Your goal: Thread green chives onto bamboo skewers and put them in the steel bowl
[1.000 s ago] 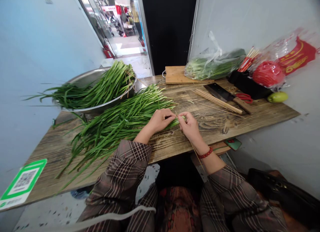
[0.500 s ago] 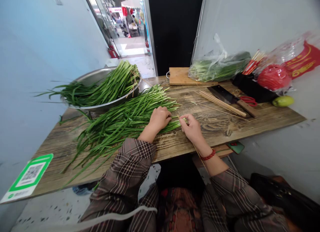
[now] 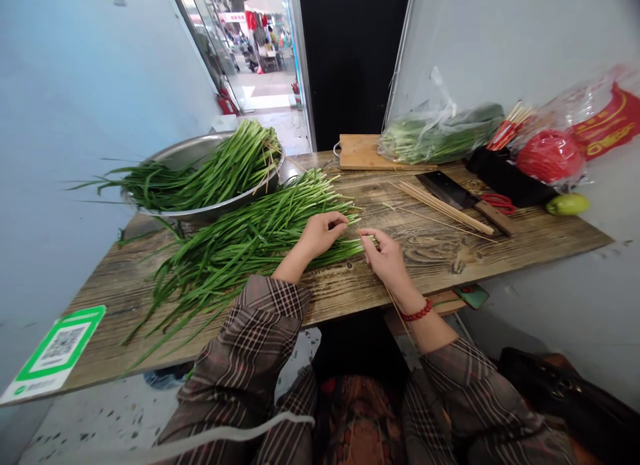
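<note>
Head: curled left grip (image 3: 321, 237) over stalks (image 3: 250, 233)

A thin strand (image 3: 394, 303) is pinched in the fingertips of the right hand (image 3: 386, 255). The left hand (image 3: 320, 237) is held over green stalks (image 3: 240, 241) spread on the wooden table (image 3: 335, 293); whether anything is gripped by it cannot be told. More stalks (image 3: 230, 168) are piled in 1 metal basin (image 3: 167, 148). At the right, 1 cleaver (image 3: 445, 188) is laid beside pale strips (image 3: 440, 207), and 1 cutting board (image 3: 357, 153) is partly covered by bagged greens (image 3: 440, 137).
</note>
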The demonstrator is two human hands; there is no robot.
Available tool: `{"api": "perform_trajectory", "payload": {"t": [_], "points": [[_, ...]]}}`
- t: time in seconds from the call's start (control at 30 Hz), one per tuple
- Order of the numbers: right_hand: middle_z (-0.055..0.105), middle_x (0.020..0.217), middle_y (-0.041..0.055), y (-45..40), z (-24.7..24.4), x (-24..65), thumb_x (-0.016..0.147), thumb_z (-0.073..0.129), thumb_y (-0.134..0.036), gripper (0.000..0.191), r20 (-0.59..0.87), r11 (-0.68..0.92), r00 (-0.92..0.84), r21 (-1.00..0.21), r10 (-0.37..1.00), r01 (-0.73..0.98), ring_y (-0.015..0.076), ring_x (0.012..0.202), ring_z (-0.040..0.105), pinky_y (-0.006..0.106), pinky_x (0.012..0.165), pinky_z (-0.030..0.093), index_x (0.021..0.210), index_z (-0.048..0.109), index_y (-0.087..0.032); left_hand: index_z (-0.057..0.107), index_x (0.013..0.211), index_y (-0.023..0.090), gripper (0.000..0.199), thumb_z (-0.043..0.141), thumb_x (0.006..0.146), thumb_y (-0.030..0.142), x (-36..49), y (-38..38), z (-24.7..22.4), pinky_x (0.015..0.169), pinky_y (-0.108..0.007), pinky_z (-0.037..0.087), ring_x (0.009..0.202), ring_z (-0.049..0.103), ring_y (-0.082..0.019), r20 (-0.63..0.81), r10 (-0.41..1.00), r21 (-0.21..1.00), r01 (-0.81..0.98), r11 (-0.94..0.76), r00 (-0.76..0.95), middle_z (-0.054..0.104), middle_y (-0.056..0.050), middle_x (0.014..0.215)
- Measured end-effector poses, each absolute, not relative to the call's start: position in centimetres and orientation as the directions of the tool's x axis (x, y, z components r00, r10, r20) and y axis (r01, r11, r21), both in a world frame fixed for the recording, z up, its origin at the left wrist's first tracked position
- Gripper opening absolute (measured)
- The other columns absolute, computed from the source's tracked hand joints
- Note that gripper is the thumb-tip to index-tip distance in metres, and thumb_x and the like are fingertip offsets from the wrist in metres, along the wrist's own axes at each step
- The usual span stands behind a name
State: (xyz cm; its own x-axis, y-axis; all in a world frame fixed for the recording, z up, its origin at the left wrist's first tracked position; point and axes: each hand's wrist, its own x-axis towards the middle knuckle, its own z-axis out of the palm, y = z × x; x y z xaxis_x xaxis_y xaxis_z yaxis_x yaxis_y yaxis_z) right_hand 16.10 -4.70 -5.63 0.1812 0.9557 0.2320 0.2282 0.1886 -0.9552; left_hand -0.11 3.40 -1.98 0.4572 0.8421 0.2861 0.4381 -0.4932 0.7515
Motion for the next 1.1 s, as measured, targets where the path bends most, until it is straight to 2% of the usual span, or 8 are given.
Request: {"api": "perform_trajectory", "payload": {"t": [0.17, 0.43, 1.1], "points": [[0.048, 0.051, -0.0056, -4.6, -5.77, 16.22, 0.088, 0.052, -0.039, 0.032, 0.264, 0.222, 0.162, -0.945, 0.951, 0.24, 0.0094, 0.043, 0.044, 0.021, 0.046, 0.035, 0.105, 0.069, -0.017, 0.069, 0.081, 0.012, 0.021, 0.054, 0.081, 0.027, -0.09, 3.17, -1.66, 0.06, -0.023, 0.045, 0.06, 0.057, -0.013, 0.23, 0.847, 0.819, 0.375, -0.434, 0.479, 0.065, -0.002, 0.063], [0.048, 0.05, -0.0053, -4.56, -5.72, 16.2, 0.087, 0.052, -0.038, 0.035, 0.261, 0.218, 0.161, -0.945, 0.952, 0.243, 0.0103, 0.045, 0.045, 0.022, 0.047, 0.037, 0.108, 0.069, -0.017, 0.07, 0.088, 0.012, 0.02, 0.057, 0.079, 0.025, 0.13, 2.81, -1.44, 0.058, -0.022, 0.042, 0.056, 0.055, -0.01, 0.206, 0.842, 0.867, 0.306, -0.393, 0.499, 0.062, 0.001, 0.059], [0.047, 0.049, -0.0057, -4.51, -5.77, 16.16, 0.086, 0.052, -0.036, 0.037, 0.254, 0.216, 0.15, -0.949, 0.955, 0.229, 0.0103, 0.044, 0.043, 0.023, 0.048, 0.037, 0.112, 0.069, -0.016, 0.071, 0.086, 0.012, 0.021, 0.058, 0.079, 0.027, 0.26, 2.61, -1.46, 0.059, -0.022, 0.041, 0.057, 0.055, -0.011, 0.222, 0.843, 0.863, 0.303, -0.404, 0.491, 0.062, 0.0, 0.06]]}}
